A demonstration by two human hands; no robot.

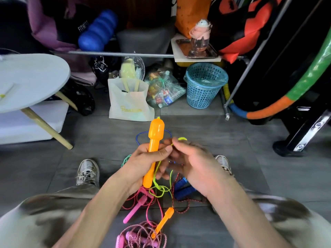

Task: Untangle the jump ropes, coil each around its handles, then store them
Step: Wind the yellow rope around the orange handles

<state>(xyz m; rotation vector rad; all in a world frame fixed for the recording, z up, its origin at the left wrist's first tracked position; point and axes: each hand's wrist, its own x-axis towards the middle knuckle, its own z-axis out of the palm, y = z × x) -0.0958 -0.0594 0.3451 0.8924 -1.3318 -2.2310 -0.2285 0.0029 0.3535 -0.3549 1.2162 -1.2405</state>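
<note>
My left hand [143,163] grips an orange jump-rope handle [155,136] upright above the floor. Its yellow-green cord [157,187] hangs down in loops to a second orange handle [163,221] that dangles lower. My right hand [189,161] pinches the cord close to the held handle, where a small loop shows above the fingers. Below, on the floor between my feet, lie a pink handle [134,210] with pink cord, blue handles [184,188], a dark red speckled cord [188,206], a blue cord [138,138] and a pink twisted rope bundle [141,235].
A white tote bag [130,102], a clear bag of bottles [164,90] and a blue mesh basket [205,85] stand ahead. A round white table [34,79] is at the left, a hula hoop [279,102] and black stand at the right. My shoes [87,170] flank the ropes.
</note>
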